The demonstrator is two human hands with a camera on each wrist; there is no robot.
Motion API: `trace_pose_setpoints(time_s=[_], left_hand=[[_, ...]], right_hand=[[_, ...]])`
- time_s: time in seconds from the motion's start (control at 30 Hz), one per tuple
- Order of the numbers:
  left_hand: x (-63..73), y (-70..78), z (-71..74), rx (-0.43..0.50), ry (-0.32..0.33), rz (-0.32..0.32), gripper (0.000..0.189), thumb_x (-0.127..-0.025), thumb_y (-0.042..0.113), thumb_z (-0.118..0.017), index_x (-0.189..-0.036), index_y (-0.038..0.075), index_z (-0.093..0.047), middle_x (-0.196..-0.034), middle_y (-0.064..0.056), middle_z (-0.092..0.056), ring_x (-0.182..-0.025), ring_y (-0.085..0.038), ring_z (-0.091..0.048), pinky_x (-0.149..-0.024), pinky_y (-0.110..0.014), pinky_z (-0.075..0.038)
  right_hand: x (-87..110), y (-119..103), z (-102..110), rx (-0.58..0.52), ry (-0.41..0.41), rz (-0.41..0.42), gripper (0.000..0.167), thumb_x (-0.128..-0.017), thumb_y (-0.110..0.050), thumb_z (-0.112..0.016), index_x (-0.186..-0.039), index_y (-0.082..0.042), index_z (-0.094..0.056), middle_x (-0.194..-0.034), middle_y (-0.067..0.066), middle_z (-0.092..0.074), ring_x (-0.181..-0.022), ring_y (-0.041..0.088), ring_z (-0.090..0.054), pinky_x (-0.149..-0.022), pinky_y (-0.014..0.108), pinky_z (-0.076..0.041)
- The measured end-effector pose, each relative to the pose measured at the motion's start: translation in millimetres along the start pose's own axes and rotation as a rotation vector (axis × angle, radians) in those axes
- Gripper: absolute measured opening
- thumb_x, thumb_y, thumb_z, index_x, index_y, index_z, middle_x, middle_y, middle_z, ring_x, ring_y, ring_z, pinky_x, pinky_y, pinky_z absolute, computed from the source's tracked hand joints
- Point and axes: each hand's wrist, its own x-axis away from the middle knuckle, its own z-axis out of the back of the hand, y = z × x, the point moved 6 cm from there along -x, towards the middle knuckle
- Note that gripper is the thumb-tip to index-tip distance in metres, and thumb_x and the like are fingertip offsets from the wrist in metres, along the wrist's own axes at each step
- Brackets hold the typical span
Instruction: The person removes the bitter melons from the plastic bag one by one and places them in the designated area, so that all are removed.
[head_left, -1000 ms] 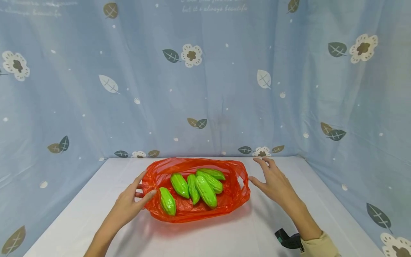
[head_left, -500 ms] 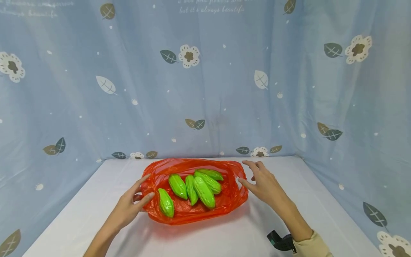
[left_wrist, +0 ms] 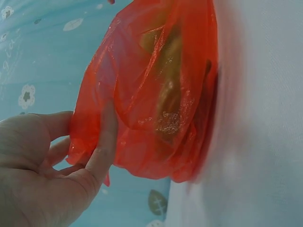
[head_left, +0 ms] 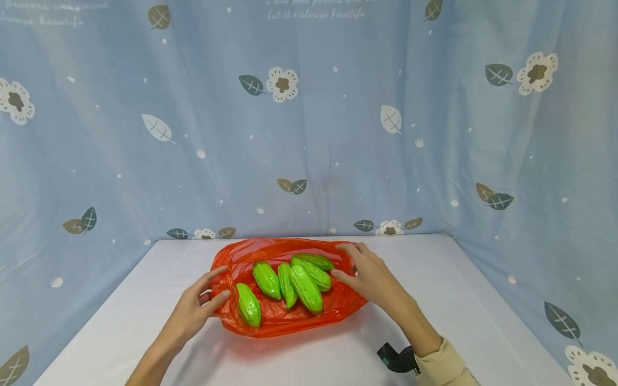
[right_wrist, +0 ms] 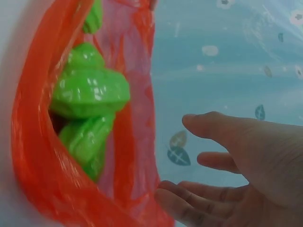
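A red, see-through plastic bag (head_left: 270,328) lies on the white table with its mouth spread wide. Inside are several glossy, ribbed bitter melons (head_left: 306,289); one bitter melon (head_left: 249,304) lies apart at the left. My left hand (head_left: 189,311) is at the bag's left end, thumb and fingers spread around it and touching the film. In the left wrist view, the thumb lies against the bag (left_wrist: 142,142). My right hand (head_left: 372,273) hovers over the bag's right end, fingers spread and holding nothing. In the right wrist view its fingers (right_wrist: 208,125) stand beside the bag's rim.
A blue curtain (head_left: 328,134) printed with leaves and flowers encloses the white table (head_left: 425,300) at the back and sides. A black wrist strap piece (head_left: 398,358) sits at the right wrist by a beige sleeve (head_left: 441,364).
My right hand has moved left from beside the bag to over its right end. The left hand stays at the left end, its fingers shifting slightly. The bitter melons keep their places.
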Motion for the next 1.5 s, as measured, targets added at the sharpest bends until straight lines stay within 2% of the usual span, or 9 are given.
trace_pose_setpoints(time_s=[0.13,0.2,0.27,0.47,0.63,0.9,1.17,1.5], left_hand=[[-0.4,-2.0,0.5,0.021,0.001,0.023,0.059,-0.095,0.026,-0.065,-0.148,0.017,-0.041,-0.136,-0.024,-0.052,-0.097,-0.012,-0.067,-0.068,-0.029,-0.06],[-0.5,-3.2,0.7,0.031,-0.002,0.03,0.06,-0.095,0.027,-0.065,-0.149,0.017,-0.04,-0.138,-0.024,-0.05,-0.097,-0.01,-0.067,-0.069,-0.03,-0.06],[-0.8,-4.7,0.8,0.043,-0.006,0.037,0.06,-0.095,0.027,-0.065,-0.149,0.017,-0.04,-0.139,-0.023,-0.049,-0.097,-0.009,-0.067,-0.07,-0.03,-0.061],[0.4,-5.5,0.5,0.059,-0.011,0.027,0.06,-0.094,0.024,-0.066,-0.148,0.017,-0.04,-0.14,-0.023,-0.048,-0.096,-0.008,-0.067,-0.07,-0.031,-0.061],[0.5,-7.1,0.7,0.06,-0.008,0.024,0.06,-0.094,0.023,-0.067,-0.148,0.016,-0.041,-0.138,-0.023,-0.049,-0.096,-0.007,-0.067,-0.071,-0.03,-0.06],[1.0,-8.2,0.5,0.064,-0.007,0.017,0.061,-0.094,0.022,-0.067,-0.148,0.014,-0.041,-0.136,-0.024,-0.05,-0.096,-0.006,-0.067,-0.072,-0.03,-0.061],[1.7,-7.2,-0.2,0.099,-0.011,0.014,0.06,-0.093,0.019,-0.067,-0.147,0.014,-0.042,-0.14,-0.026,-0.05,-0.096,-0.007,-0.068,-0.072,-0.03,-0.061],[0.6,-12.4,0.0,0.11,-0.005,0.007,0.061,-0.092,0.017,-0.068,-0.147,0.013,-0.042,-0.138,-0.024,-0.051,-0.096,-0.007,-0.069,-0.073,-0.031,-0.061]], right_hand=[[-4.7,-6.1,-15.6,-0.021,-0.041,0.002,0.057,-0.084,-0.036,-0.077,-0.134,-0.018,-0.055,-0.129,0.012,-0.059,-0.1,0.025,-0.064,-0.082,0.042,-0.06],[-6.3,-7.5,-24.3,-0.035,-0.063,0.009,0.056,-0.085,-0.035,-0.077,-0.133,-0.018,-0.056,-0.125,0.012,-0.061,-0.101,0.024,-0.063,-0.085,0.043,-0.059],[-7.5,-8.8,-32.4,-0.046,-0.081,0.018,0.056,-0.085,-0.035,-0.076,-0.133,-0.017,-0.056,-0.122,0.01,-0.062,-0.109,0.024,-0.061,-0.089,0.045,-0.057],[-11.1,-11.4,-52.4,-0.09,-0.143,0.034,0.057,-0.086,-0.038,-0.075,-0.134,-0.016,-0.054,-0.131,0.014,-0.059,-0.116,0.031,-0.059,-0.094,0.052,-0.053],[-13.0,-12.9,-61.3,-0.106,-0.171,0.023,0.06,-0.085,-0.04,-0.074,-0.136,-0.017,-0.052,-0.129,0.015,-0.058,-0.11,0.028,-0.06,-0.091,0.051,-0.055],[-12.8,-18.2,-71.0,-0.094,-0.171,0.03,0.064,-0.084,-0.043,-0.075,-0.138,-0.018,-0.05,-0.12,0.013,-0.062,-0.106,0.026,-0.062,-0.086,0.048,-0.057],[-12.3,-23.6,-79.7,-0.081,-0.169,0.024,0.064,-0.083,-0.045,-0.076,-0.137,-0.02,-0.051,-0.129,0.015,-0.059,-0.112,0.033,-0.061,-0.089,0.053,-0.055],[-10.7,-23.2,-85.4,-0.064,-0.183,-0.016,0.067,-0.082,-0.044,-0.077,-0.139,-0.022,-0.049,-0.133,0.016,-0.056,-0.112,0.033,-0.061,-0.087,0.054,-0.056]])
